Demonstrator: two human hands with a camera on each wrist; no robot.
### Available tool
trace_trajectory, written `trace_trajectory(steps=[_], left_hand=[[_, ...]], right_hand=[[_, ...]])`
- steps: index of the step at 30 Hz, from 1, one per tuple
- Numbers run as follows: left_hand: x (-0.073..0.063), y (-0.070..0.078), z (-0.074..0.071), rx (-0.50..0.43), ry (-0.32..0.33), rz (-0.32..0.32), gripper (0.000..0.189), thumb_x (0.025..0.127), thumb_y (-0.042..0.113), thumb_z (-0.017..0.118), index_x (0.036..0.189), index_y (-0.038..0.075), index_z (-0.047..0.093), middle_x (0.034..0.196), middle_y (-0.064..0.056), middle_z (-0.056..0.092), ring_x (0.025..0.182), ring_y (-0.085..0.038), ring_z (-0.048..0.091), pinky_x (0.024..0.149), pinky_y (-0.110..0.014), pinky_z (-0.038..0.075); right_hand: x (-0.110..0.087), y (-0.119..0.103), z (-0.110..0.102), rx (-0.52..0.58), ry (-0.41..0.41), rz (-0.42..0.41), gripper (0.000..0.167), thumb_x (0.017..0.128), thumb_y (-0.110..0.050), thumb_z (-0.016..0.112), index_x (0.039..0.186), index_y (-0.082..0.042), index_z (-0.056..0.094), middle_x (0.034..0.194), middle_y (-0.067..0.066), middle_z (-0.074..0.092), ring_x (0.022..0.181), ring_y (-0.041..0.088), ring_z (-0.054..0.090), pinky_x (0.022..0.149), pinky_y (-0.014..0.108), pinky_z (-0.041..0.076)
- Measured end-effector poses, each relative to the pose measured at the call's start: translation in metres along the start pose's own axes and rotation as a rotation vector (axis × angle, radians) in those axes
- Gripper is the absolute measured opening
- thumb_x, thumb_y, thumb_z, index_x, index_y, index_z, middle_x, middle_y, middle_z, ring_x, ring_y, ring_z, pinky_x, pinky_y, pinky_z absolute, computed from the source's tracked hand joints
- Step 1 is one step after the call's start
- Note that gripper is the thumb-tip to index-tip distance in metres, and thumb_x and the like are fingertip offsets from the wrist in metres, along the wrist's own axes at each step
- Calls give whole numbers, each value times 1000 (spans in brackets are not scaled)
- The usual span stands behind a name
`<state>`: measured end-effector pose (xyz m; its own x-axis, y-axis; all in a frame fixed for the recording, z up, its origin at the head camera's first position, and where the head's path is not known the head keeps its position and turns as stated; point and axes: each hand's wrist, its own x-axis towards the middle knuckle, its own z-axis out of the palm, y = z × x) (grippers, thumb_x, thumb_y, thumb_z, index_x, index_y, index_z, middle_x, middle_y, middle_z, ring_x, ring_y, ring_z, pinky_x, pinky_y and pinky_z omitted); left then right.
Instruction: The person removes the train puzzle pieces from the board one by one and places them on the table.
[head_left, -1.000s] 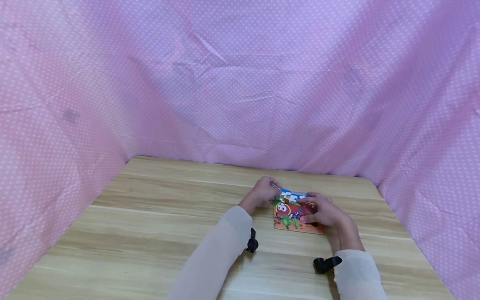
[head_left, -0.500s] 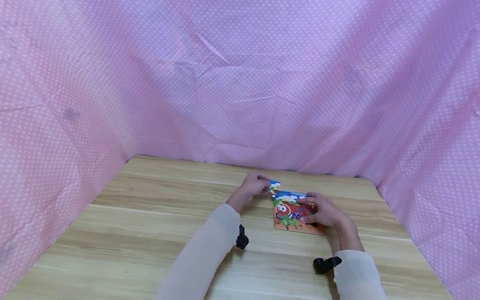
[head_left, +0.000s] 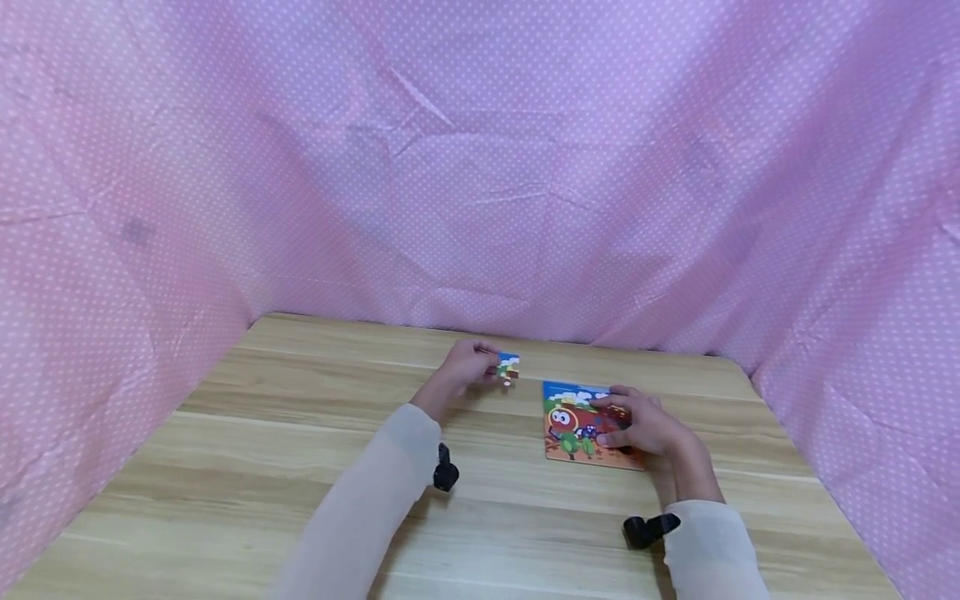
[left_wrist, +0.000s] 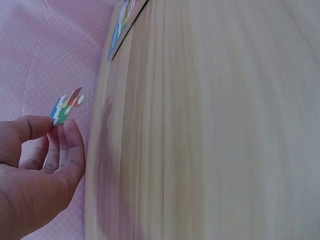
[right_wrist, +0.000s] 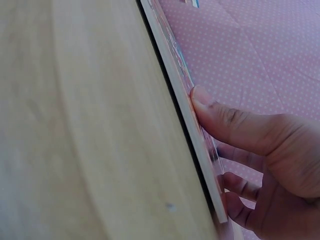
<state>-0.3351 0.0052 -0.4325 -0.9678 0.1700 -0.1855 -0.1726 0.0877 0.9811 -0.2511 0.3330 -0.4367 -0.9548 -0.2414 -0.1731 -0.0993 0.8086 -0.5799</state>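
My left hand [head_left: 467, 365] pinches a small jigsaw puzzle piece [head_left: 508, 367] between thumb and fingers, left of the puzzle board and apart from it. In the left wrist view the piece [left_wrist: 66, 106] shows blue, white, green and red, with a rounded knob, held above the table. The square puzzle board [head_left: 567, 452] lies flat, printed with a big-eyed red cartoon figure, green leaves and clouds. My right hand [head_left: 647, 423] rests on its right part with thumb and fingers spread, covering some of the picture. In the right wrist view the thumb [right_wrist: 235, 122] touches the board's face.
The wooden table [head_left: 315, 433] reaches back to a pink polka-dot cloth [head_left: 480, 208] that hangs behind it and on both sides. A black wrist camera [head_left: 446, 471] sits at the left cuff, and another black camera [head_left: 649, 530] at the right cuff.
My left hand has moved left, away from the board's upper left corner, carrying the puzzle piece with it. My right hand has stayed on the board.
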Motion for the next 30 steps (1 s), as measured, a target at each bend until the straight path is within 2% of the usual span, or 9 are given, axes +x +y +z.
trace_trajectory(steps=[7,18,24,30], left_hand=[[-4,-2,-36,23,23,-5,21,98,1,62,118,-1,63,109,-14,64,85,-19,63,80,-31,59],[-14,-17,-90,62,62,-47,20,100,0,59,120,-2,60,107,-13,62,80,-16,62,74,-26,58],[-19,-18,-113,103,52,-66,24,100,1,58,124,-4,57,104,-12,61,84,-17,60,77,-27,58],[-23,-17,-126,156,49,-87,24,101,0,58,124,-5,58,105,-12,62,84,-17,60,77,-26,58]], right_hand=[[0,-3,-1,-12,2,-2,60,86,-29,84,141,-22,62,163,18,28,139,49,22,105,79,24],[-1,0,1,-18,1,-23,59,87,-34,83,140,-21,63,162,20,29,140,51,21,107,78,23],[-3,-3,1,-7,0,-2,58,87,-33,83,140,-22,63,163,19,28,139,50,21,108,78,22],[-1,-3,0,7,-5,1,60,87,-31,83,142,-22,62,164,18,27,140,49,20,108,78,22]])
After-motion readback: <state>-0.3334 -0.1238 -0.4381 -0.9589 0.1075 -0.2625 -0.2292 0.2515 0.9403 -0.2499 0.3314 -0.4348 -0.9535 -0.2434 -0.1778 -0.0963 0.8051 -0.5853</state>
